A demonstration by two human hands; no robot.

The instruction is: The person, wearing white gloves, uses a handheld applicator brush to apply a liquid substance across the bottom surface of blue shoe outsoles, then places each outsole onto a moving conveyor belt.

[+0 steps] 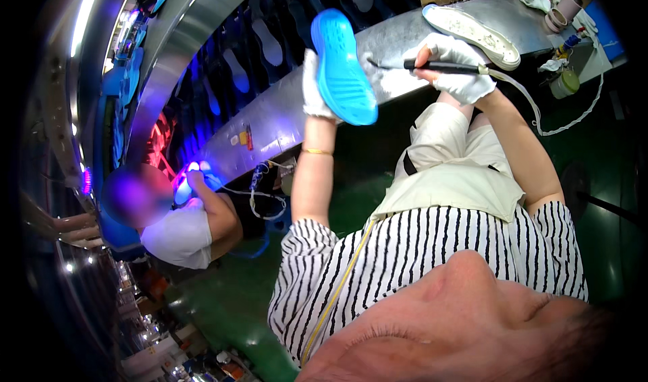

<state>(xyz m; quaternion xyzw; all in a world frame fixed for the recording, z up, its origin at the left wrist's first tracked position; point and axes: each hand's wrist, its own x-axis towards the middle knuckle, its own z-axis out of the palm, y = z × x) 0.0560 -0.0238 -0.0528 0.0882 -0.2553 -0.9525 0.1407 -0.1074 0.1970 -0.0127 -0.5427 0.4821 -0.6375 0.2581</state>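
Observation:
My left hand (312, 88), in a white glove, grips a bright blue shoe sole (343, 68) from its left side. The sole is raised at the bench edge, its ribbed and dimpled face in sight; it hides most of my fingers. My right hand (453, 52) wears a white glove with bare fingertips and is closed around a black-handled corded tool (442, 66). Its thin, bent metal tip points left toward the sole, a short gap away. Just beyond that hand, a white shoe sole (472, 34) with a speckled inside lies on the metal bench (398, 41).
A pale cord (536, 122) loops from the tool to the bench's right end, near gloves, tape rolls (569, 5) and a green-lidded container (565, 84). Dark racks bearing soles (266, 41) stand beyond the bench. At left, another person (185, 227) works under purple light.

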